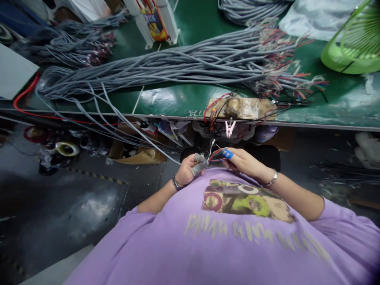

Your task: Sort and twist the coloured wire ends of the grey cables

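Note:
A grey multi-core cable (139,133) runs down from the bundle on the bench to my left hand (189,169), which pinches it close to its stripped end. Grey wrappings cover the thumb and a finger of this hand. Thin coloured wires (216,154), red, green and blue among them, fan out of the cable end, with a whitish strand sticking up. My right hand (242,160), with blue tape on one finger, is closed on the tips of these wires. Both hands are in front of my body, below the bench edge.
A long bundle of grey cables (166,65) with frayed coloured ends lies across the green bench (166,99). At the bench edge are a taped cardboard block (249,107) and a pink clothes peg (229,129). A green fan (353,43) stands right; a cardboard box (139,156) sits below.

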### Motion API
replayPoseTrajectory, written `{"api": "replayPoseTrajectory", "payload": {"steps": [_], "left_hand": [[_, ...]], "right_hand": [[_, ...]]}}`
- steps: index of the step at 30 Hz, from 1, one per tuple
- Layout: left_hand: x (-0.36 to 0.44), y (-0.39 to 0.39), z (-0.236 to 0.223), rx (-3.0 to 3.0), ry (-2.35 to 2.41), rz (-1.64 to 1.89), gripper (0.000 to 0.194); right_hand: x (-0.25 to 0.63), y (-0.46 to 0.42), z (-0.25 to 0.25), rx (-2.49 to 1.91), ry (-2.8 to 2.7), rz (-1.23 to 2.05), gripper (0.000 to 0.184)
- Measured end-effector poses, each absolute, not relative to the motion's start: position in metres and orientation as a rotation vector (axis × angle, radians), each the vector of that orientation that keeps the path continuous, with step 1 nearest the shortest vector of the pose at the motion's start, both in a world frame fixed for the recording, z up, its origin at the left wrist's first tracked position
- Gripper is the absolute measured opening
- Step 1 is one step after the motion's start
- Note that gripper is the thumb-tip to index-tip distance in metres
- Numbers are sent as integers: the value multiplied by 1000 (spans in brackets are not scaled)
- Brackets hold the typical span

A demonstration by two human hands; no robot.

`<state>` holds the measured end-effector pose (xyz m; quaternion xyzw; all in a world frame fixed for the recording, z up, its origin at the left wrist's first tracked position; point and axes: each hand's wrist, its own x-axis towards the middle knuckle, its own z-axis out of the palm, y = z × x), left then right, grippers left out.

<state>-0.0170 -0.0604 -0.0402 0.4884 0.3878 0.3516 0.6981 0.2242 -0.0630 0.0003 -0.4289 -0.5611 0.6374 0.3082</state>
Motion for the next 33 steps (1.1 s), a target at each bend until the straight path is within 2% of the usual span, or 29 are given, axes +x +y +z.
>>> {"api": "replayPoseTrajectory", "payload": {"steps": [6,12,23,33], "left_hand": [[-17,-63,-38,1122,894,797,42],[-8,-61,-27,1154,954,716,47],[-5,-58,-23,1202,939,656,47],[-7,-55,-27,1225,959,649,45]], "right_hand": [[219,-68,-5,-1137,-983,1874,26],[222,-66,1,-1054,-953,1995,43],[227,-61,1,-844,-655,2319,25],[224,-59,-7,-932,-615,2244,17]]}}
